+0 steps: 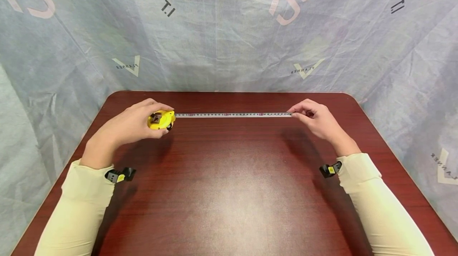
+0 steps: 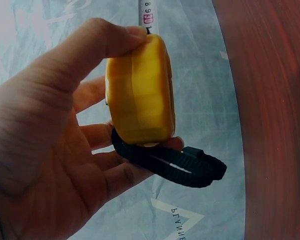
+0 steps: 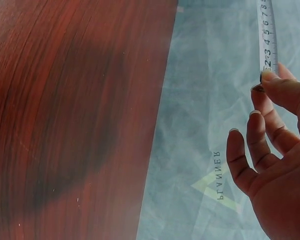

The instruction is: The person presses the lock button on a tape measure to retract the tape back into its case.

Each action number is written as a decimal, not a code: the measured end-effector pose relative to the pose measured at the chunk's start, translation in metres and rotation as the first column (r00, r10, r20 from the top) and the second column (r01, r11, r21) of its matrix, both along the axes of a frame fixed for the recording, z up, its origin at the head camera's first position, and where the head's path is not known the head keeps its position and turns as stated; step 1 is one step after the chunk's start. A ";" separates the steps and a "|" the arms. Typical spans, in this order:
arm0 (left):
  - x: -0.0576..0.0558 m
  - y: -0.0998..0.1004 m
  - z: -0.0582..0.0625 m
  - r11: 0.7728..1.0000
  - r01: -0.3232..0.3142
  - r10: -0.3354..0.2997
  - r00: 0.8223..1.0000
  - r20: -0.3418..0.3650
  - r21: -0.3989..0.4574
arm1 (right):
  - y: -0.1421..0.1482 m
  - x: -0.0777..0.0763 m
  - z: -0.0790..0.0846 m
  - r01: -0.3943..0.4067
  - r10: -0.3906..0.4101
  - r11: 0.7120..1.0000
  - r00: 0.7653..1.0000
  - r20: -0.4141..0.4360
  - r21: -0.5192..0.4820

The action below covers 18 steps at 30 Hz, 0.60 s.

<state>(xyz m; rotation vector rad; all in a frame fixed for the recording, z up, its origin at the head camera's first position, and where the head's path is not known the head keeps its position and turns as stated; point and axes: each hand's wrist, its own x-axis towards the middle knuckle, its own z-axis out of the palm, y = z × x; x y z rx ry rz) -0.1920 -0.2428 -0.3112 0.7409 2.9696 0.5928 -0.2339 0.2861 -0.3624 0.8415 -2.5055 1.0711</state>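
A yellow tape measure (image 1: 164,120) is gripped by my left hand (image 1: 132,123), thumb on one edge and fingers on the other. In the left wrist view its yellow case (image 2: 142,92) shows edge-on, with a black wrist strap (image 2: 179,165) hanging from it. The white blade (image 1: 232,115) runs out straight to the right, above the table. My right hand (image 1: 318,121) pinches the blade's free end between thumb and forefinger; in the right wrist view the other fingers (image 3: 257,135) are bent loosely, off the blade (image 3: 268,40).
Beneath both hands lies a dark red wood-grain table (image 1: 229,176) with rounded far corners. A pale printed cloth (image 1: 214,33) hangs behind it and along both sides. Small black cameras (image 1: 119,175) are worn on the wrists, over cream sleeves.
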 end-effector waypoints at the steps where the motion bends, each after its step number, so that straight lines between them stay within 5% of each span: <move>1: 0.000 0.000 0.000 1.000 0.001 -0.001 1.000 0.000 0.000 | 0.000 0.000 0.000 0.000 0.000 1.000 1.000 0.002 -0.002; 18: -0.001 0.005 0.001 1.000 0.002 -0.002 1.000 0.006 0.006 | -0.010 -0.002 -0.003 0.005 -0.005 1.000 1.000 -0.024 -0.009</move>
